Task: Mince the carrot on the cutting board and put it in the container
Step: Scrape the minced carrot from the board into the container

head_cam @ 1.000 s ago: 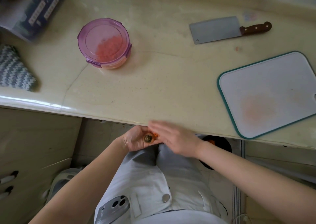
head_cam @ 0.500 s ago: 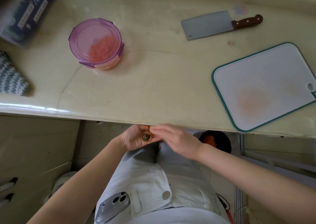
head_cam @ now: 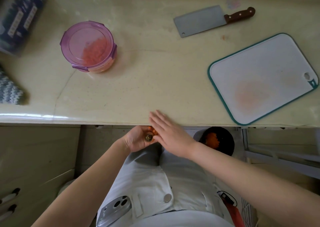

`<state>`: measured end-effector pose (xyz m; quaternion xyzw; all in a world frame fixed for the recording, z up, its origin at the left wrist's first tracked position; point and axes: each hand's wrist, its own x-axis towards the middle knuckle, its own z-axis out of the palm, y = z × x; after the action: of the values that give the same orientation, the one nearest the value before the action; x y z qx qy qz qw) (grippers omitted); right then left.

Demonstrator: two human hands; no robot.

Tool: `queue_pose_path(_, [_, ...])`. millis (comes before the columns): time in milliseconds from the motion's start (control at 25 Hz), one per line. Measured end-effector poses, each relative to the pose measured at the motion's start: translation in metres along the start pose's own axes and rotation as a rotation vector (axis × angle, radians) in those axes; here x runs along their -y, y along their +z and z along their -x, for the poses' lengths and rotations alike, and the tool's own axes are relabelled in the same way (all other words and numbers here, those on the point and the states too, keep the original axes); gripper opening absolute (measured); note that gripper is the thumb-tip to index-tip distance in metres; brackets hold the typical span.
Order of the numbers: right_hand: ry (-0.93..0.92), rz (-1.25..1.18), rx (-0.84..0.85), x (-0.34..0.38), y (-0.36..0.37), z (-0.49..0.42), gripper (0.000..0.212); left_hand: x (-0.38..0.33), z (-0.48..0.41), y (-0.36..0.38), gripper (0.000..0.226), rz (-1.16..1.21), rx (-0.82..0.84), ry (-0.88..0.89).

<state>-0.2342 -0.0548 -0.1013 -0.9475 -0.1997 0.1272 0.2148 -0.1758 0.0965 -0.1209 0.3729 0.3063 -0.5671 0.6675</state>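
Left hand (head_cam: 138, 138) cupping carrot scraps (head_cam: 150, 136), right hand (head_cam: 168, 132) flat, fingers straight.

Taking the middle of the countertop (head_cam: 155, 88) as the dial's centre, the container (head_cam: 88, 36) sits at ten o'clock with minced carrot (head_cam: 94, 50) inside it. The cleaver (head_cam: 204, 21) lies at one o'clock, its handle pointing toward three. The cutting board (head_cam: 259, 74) lies at three o'clock, in front of the cleaver and apart from it. A box (head_cam: 19, 15) stands far out at ten o'clock, with a cloth (head_cam: 9, 89) at nine, in front of it. At six o'clock, just below the counter's near edge, the left hand (head_cam: 136, 140) holds a carrot end (head_cam: 149, 137). The right hand (head_cam: 170, 131) lies at that hand's three o'clock, its fingers over the edge. A bin (head_cam: 225, 145) stands below the counter at five o'clock.
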Motion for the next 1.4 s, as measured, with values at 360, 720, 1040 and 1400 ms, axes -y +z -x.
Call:
queue_pose_path(360, [0.335, -0.105, -0.142, -0.055, -0.021, 0.056, 0.05, 0.01, -0.017, 0.029, 0.041, 0.074, 0.082, -0.065])
queue_pose_path(720, [0.362, -0.341, -0.469, -0.095, -0.063, 0.141, 0.031, 0.04, -0.055, 0.105, 0.039, -0.005, 0.092, -0.096])
queue_pose_path(1040, [1.016, -0.168, -0.363, -0.222, -0.092, 0.241, 0.049, 0.071, -0.09, 0.176, 0.04, -0.081, 0.08, -0.099])
queue_pose_path(1400, [0.878, -0.232, -0.232, -0.241, -0.103, 0.276, 0.053, 0.121, -0.14, 0.284, 0.032, -0.433, -0.133, -0.043])
